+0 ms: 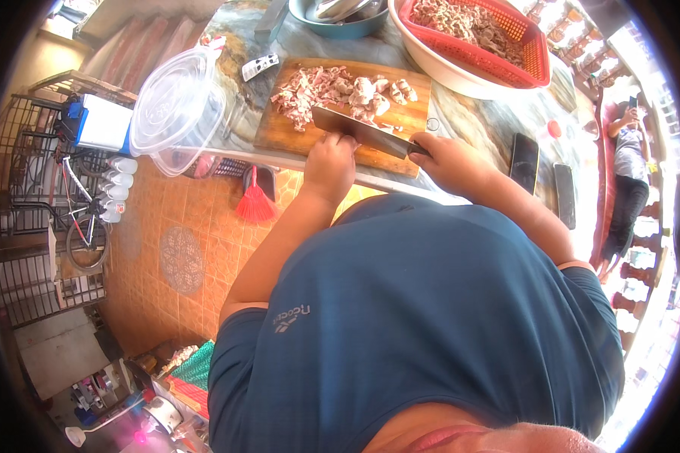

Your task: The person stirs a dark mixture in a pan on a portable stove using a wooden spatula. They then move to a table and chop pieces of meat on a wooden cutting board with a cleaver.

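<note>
My right hand [447,161] is closed round the dark handle of a cleaver [362,133], whose broad blade lies slantwise over the near part of a wooden cutting board [294,139]. My left hand [333,161] is at the board's near edge, fingers curled by the blade's near side; whether they pinch the blade cannot be told. Beyond the blade lie sliced pieces of pale meat [303,93] on the left and larger chunks [368,96] towards the right.
A red plastic basket [535,56] of sliced meat sits in a white basin [459,85] at the back right. A blue-green basin [340,28] holds metal items. Clear plastic containers [175,107] stand at the left edge. A phone [524,161] lies on the right; a person [629,164] reclines beyond.
</note>
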Demonstrator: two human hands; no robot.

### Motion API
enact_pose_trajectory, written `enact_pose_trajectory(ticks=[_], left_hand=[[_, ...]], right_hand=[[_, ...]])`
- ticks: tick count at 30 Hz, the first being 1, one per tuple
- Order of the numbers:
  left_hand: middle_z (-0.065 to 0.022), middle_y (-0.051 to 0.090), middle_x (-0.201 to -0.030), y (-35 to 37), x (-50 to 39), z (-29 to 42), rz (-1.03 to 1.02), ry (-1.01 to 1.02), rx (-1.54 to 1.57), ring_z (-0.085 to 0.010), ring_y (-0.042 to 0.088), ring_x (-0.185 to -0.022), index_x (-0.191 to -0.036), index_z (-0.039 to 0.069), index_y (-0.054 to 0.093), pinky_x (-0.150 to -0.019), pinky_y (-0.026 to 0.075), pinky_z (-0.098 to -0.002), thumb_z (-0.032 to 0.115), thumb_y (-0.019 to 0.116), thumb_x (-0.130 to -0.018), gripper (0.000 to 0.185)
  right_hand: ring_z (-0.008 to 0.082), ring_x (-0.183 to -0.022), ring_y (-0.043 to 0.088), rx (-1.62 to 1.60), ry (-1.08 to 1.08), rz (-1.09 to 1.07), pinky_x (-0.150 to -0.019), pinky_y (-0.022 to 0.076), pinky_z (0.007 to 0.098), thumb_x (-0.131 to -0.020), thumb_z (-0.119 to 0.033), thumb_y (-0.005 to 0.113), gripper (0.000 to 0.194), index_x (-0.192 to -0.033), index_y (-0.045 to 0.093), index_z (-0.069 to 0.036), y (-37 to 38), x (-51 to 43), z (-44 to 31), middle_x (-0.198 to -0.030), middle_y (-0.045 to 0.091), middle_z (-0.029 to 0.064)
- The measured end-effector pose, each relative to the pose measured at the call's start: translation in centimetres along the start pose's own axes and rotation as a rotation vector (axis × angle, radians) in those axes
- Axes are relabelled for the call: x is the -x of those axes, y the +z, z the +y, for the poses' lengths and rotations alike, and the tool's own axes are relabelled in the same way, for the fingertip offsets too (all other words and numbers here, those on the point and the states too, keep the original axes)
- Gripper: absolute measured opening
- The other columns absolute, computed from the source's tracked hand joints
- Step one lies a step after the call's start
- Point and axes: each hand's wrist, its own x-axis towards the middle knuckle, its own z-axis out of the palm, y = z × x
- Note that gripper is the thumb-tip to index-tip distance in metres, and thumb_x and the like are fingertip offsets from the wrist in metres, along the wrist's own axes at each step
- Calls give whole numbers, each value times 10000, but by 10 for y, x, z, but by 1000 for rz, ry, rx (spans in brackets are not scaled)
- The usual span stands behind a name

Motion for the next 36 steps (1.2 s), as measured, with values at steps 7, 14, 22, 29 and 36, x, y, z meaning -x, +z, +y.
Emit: enact_pose_trajectory(ticks=[7,14,22,29,36], left_hand=[[-157,671,-910,3,2,0,-35,-21,-52,-397,654,-868,-903,60,710,-766,552,-504,82,670,-910,46],[-154,673,-901,-3,3,-3,-21,7,-38,-395,656,-870,-922,57,716,-772,550,-509,80,672,-913,50],[-163,670,-880,-1,0,1,15,10,-36,-406,644,-833,-909,37,684,-761,539,-508,60,703,-908,29],[-162,637,-898,4,4,-3,15,34,-80,-392,639,-834,-870,58,661,-746,544,-506,64,670,-891,24],[-156,672,-910,3,5,-3,-39,-12,-123,-397,643,-854,-926,45,696,-772,540,-505,84,701,-910,42]], right_hand=[[428,-1114,678,16,4,0,-951,513,532,-1089,-397,504,442,-1371,592,-68,14,-15,-9,-1165,730,227],[433,-1075,675,-70,52,30,-916,506,517,-1079,-392,534,379,-1317,611,-106,8,-20,6,-1100,728,227],[430,-1061,688,-30,-13,26,-923,518,526,-1097,-409,490,416,-1310,610,-72,6,-3,4,-1109,737,218],[438,-1078,683,-4,7,-17,-935,515,531,-1098,-390,488,411,-1317,603,-62,4,-3,-1,-1122,732,231],[444,-1073,682,16,-14,14,-935,515,534,-1093,-390,496,413,-1319,602,-60,15,-15,-8,-1108,732,237]])
